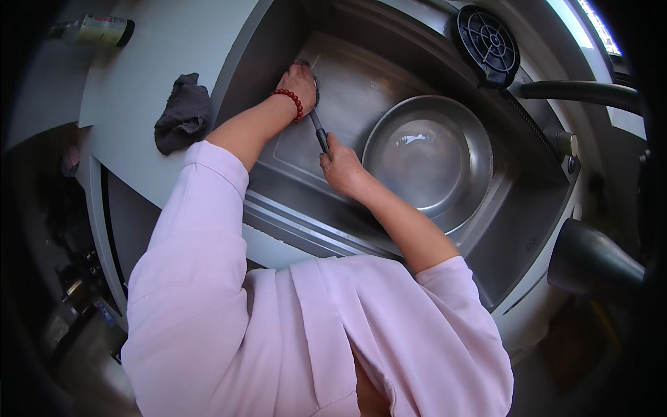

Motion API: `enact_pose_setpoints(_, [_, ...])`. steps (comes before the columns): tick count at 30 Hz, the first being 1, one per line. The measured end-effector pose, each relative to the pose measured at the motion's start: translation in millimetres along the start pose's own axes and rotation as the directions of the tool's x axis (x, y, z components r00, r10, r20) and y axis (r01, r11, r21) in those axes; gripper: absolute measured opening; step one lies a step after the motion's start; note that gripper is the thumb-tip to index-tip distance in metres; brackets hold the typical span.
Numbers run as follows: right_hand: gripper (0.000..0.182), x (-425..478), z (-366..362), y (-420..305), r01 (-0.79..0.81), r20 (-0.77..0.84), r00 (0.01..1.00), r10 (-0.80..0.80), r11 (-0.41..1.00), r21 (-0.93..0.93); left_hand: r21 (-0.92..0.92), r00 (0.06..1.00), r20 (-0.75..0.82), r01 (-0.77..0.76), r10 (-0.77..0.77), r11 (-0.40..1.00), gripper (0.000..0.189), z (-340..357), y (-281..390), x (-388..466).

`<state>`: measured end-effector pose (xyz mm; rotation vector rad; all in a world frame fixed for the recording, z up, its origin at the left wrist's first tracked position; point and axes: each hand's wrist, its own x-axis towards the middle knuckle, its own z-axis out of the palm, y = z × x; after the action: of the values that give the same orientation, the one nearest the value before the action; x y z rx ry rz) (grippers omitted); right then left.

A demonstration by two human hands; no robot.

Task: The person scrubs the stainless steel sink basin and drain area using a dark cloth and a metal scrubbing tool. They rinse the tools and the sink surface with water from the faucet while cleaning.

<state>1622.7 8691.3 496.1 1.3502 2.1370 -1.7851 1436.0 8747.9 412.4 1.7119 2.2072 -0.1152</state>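
My right hand (344,166) grips the black handle of a metal kitchen utensil (321,136) inside the stainless steel sink (349,62). The utensil's far end runs under my left hand (299,87), which wears a red bead bracelet (292,97). Bunched in the left fingers is a dark scouring pad (317,89), pressed against the utensil; most of it and the utensil's head are hidden. Just right of my right hand, a round metal basin (427,161) sits on the sink floor. Light glints off what looks like shallow water in it.
A crumpled dark cloth (183,115) lies on the white counter (125,99) left of the sink. Farther back stands a bottle (104,30). Along the right rim are a black round rinser (488,46), a dark faucet (578,94) and a dark cylindrical object (589,255).
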Motion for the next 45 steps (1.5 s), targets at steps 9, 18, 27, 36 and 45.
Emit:
enact_pose_setpoints(9, [0.029,-50,-25,-7,0.101,0.381,0.92,0.089,0.887,-0.45,0.42,0.559,0.818,-0.42,-0.135,0.805,0.031,-29,18,-103])
enact_pose_setpoints(18, [0.031,-40,-32,-29,0.201,0.397,0.915,0.066,0.779,-0.593,0.336,0.73,0.654,-0.048,-0.197,0.94,0.023,-1,-10,-102])
enact_pose_setpoints(27, [0.033,-90,-66,-25,0.194,0.403,0.899,0.172,0.667,-0.719,0.18,0.707,0.707,-0.157,-0.016,0.971,0.032,29,45,-109])
enact_pose_setpoints(36, [0.048,-84,-25,-14,0.176,0.334,0.936,0.109,0.676,-0.716,0.239,0.634,0.757,-0.497,0.161,0.834,0.037,-11,10,-86])
enact_pose_setpoints(45, [0.052,-125,-65,0,0.21,0.361,0.917,0.168,0.566,-0.797,0.069,0.502,0.814,-0.585,0.294,0.808,0.036,27,58,-91])
